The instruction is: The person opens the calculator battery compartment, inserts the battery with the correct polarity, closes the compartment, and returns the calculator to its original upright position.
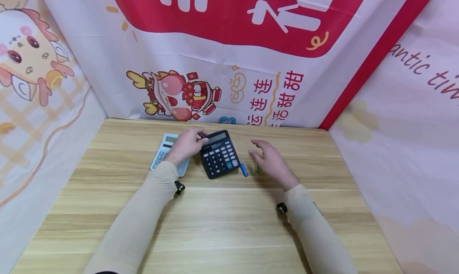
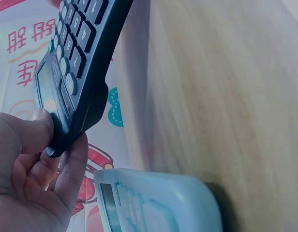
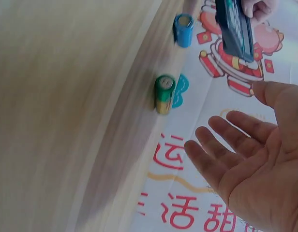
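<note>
My left hand (image 1: 189,143) pinches the upper left corner of a black calculator (image 1: 220,154) between thumb and fingers. In the left wrist view the black calculator (image 2: 74,67) is tilted up off the table. Under my left wrist lies a light blue calculator (image 1: 159,156), partly covered by the hand and sleeve. My right hand (image 1: 269,161) hovers with its fingers spread and nothing in them. Near it on the table is a green battery (image 3: 164,94), mostly hidden in the head view. A blue battery (image 1: 244,170) lies by the black calculator's lower right corner.
The wooden table (image 1: 215,226) runs back to a printed cloth (image 1: 215,54) hanging behind it. More printed cloth hangs along the left side (image 1: 32,118) and the right side (image 1: 405,146). Small black devices are strapped at both wrists.
</note>
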A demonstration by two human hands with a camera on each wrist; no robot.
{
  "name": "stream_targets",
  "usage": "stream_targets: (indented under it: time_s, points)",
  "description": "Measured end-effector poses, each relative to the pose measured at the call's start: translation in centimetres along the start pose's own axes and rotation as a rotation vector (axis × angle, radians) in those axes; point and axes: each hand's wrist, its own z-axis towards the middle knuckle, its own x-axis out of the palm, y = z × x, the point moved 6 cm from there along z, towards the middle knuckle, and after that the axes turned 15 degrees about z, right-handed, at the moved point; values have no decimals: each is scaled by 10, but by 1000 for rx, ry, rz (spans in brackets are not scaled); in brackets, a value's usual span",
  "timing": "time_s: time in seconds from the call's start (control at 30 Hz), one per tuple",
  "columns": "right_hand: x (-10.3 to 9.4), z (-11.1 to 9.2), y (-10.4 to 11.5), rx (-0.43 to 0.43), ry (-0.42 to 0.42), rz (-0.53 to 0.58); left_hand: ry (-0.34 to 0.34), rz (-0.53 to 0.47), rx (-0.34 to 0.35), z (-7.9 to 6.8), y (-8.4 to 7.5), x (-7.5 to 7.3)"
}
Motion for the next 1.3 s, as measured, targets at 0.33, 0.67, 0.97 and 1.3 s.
stream_targets:
  time_s: [0.33,0.67,0.97,1.3]
  points:
    - [12,-1,12,-25,25,204,-82,-158,-43,-1,2,-10]
    - [18,-4,22,-8,66,431,-108,-245,-97,0,-2,-17]
    - [23,-4,23,31,80,584,-96,-250,-82,1,-2,-12]
    - [17,-5,25,50,2,665,-32,-246,-79,-3,-8,-11]
